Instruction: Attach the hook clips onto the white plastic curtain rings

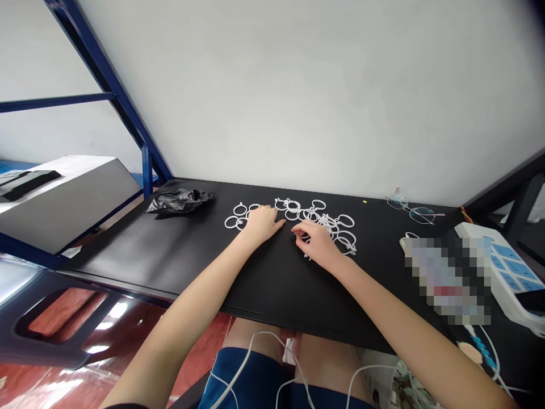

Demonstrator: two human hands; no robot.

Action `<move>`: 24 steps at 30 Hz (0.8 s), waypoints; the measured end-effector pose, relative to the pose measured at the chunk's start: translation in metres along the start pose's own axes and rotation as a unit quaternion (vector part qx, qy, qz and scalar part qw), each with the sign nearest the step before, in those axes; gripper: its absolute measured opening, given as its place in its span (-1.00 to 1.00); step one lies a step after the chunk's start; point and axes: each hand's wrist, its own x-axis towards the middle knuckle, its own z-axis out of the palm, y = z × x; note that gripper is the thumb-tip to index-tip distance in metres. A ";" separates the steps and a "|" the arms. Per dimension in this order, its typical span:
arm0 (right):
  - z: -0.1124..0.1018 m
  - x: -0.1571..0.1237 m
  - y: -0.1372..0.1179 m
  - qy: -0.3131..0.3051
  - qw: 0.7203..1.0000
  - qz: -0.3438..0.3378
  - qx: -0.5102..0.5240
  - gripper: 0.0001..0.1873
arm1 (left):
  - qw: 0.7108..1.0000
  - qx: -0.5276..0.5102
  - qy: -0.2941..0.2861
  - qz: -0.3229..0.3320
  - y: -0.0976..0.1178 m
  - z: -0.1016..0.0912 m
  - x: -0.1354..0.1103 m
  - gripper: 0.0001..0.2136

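White rings, each with a small knob or loop, lie scattered over the black tabletop in a left group [231, 222] and a larger right group [346, 237]. My left hand [263, 223] rests palm down over the left group's right side, its thumb held apart from the fingers. Some rings under it are hidden. At the near left edge of the larger group is my right hand [315, 240], thumb and fingers curled together in a pinch. Whatever sits between those fingertips is too small or hidden to make out. A few rings show behind and below this hand.
A crumpled black plastic bag [180, 201] lies at the back left. To the right are eyeglasses [421, 215], a blurred-out phone-like object [445, 278] and a white power strip [502, 267]. White cables [272, 336] hang over my lap. Blue metal posts [147, 170] bound the left.
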 end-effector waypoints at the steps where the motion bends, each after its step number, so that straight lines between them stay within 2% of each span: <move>1: 0.000 0.000 0.000 -0.001 1.000 0.001 0.002 -0.73 | 1.000 0.002 -0.002 0.000 0.000 0.000 0.000 -0.71; 24: -0.001 -0.001 -0.001 -0.008 1.000 0.004 0.015 -0.73 | 1.000 0.017 0.010 0.003 0.002 -0.001 -0.002 -0.72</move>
